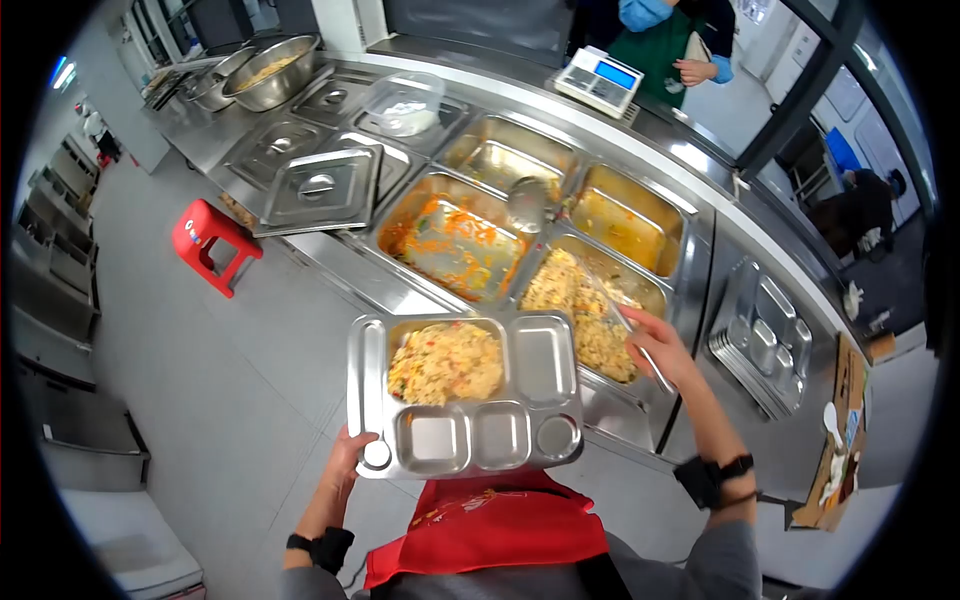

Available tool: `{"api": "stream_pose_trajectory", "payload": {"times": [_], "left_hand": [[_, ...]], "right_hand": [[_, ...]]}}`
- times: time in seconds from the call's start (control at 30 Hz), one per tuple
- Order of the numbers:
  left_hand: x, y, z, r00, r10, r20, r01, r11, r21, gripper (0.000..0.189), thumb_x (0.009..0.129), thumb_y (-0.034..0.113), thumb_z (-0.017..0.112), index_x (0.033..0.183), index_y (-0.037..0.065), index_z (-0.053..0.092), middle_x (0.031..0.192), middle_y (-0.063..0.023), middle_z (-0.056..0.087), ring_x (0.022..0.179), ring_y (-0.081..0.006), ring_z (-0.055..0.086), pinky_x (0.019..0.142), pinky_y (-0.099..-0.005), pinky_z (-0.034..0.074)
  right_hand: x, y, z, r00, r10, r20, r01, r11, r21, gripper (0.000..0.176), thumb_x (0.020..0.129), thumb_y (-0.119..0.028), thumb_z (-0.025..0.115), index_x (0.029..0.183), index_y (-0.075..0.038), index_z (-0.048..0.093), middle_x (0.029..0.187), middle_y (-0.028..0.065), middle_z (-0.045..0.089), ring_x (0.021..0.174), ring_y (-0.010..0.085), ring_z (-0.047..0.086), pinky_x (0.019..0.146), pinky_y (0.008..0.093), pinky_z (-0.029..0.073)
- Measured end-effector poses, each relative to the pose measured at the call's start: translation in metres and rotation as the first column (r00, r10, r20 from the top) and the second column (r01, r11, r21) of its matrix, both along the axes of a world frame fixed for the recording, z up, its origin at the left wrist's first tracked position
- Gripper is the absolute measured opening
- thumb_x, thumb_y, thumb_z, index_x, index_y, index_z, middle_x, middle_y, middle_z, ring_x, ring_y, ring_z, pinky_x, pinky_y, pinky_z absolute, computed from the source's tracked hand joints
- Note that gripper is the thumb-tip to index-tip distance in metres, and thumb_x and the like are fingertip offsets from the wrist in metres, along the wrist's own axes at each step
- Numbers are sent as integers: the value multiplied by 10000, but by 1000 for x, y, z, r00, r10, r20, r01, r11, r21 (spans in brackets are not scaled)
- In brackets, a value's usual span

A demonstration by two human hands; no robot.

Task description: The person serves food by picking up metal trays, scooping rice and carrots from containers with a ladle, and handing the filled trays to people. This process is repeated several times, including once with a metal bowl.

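My left hand [350, 452] grips the lower left corner of a steel compartment tray [545, 360], thumb on top. Fried rice [447, 362] fills the tray's large upper compartment; the other compartments hold no food. My right hand [660, 348] is closed around the long metal handle of a serving spoon [640, 347]. Its far end reaches into a steel pan of fried rice [570, 300], and the bowl of it is hard to make out. Left of that pan, a pan with orange vegetable scraps [455, 245] sits in the counter, with a ladle [527, 205] resting at its corner.
Steel lids [318, 188] and a clear plastic container [402, 105] lie on the left counter. Stacked compartment trays [765, 340] stand at right. A red stool [215, 245] is on the floor. Beyond a scale [598, 80] stands another person [660, 50].
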State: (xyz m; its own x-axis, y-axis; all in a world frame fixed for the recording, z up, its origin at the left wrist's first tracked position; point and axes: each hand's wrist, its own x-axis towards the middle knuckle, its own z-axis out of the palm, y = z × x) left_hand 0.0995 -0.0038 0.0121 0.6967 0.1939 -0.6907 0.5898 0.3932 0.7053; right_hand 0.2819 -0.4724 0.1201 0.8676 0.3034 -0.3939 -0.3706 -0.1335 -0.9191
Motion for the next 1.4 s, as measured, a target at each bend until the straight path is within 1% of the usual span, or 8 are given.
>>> {"api": "stream_pose_trajectory", "payload": {"times": [0.07,0.13,0.27,0.57,0.77,1.0,1.3,1.4], "left_hand": [[-23,30,-6,997,75,-7,-75,997,8,422,671,12,569,1081,-53,497,887,-121,607,747,-206,626,640,-301,537],[-36,48,1,974,225,19,-226,973,44,420,676,7,551,1090,-37,500,894,-112,608,749,-207,623,649,-300,530],[-46,99,-2,911,402,92,-408,912,52,443,678,10,546,1115,-24,484,934,-108,605,784,-213,615,711,-312,515],[-14,198,-27,862,488,141,-499,864,62,389,695,43,557,1073,-22,492,870,-80,591,714,-177,606,641,-291,526],[-2,220,-56,844,518,135,-529,847,54,340,706,57,571,1033,-16,521,859,-81,597,718,-190,609,641,-296,523],[-4,222,-79,823,554,126,-562,827,31,328,706,68,574,1015,-35,543,871,-101,617,732,-208,625,658,-311,531],[4,218,-72,840,535,93,-538,843,15,343,706,76,584,1026,-40,542,875,-97,614,743,-202,621,669,-308,524],[7,218,-69,836,540,98,-546,837,44,305,705,78,584,989,-27,546,844,-88,607,719,-190,614,648,-301,521]], "right_hand": [[55,43,-54,986,143,87,-116,960,-254,461,817,-59,433,1274,-110,458,631,96,562,430,168,504,404,290,401],[93,97,-81,634,536,557,36,699,-714,448,794,-52,453,1239,-101,480,712,199,601,546,309,588,481,420,456],[128,174,-93,724,628,286,-32,444,-895,393,769,-76,490,1161,-74,515,788,228,609,708,383,601,622,449,486],[92,205,-50,743,578,339,-85,583,-808,436,770,-80,467,1204,-36,468,747,198,610,651,348,607,590,416,500],[91,267,-90,722,681,118,-44,216,-976,489,771,-64,466,1259,-52,425,880,201,603,621,356,604,566,428,499],[65,208,-11,713,695,90,-281,402,-871,514,804,-79,458,1311,-95,375,804,166,601,657,350,603,592,435,489],[65,204,-21,769,627,-126,-281,155,-947,576,782,-108,491,1327,-45,314,769,200,613,668,376,598,616,439,491],[66,178,9,854,495,-163,-427,485,-763,512,816,-88,466,1319,-66,374,755,181,605,629,263,594,586,356,484]]}}
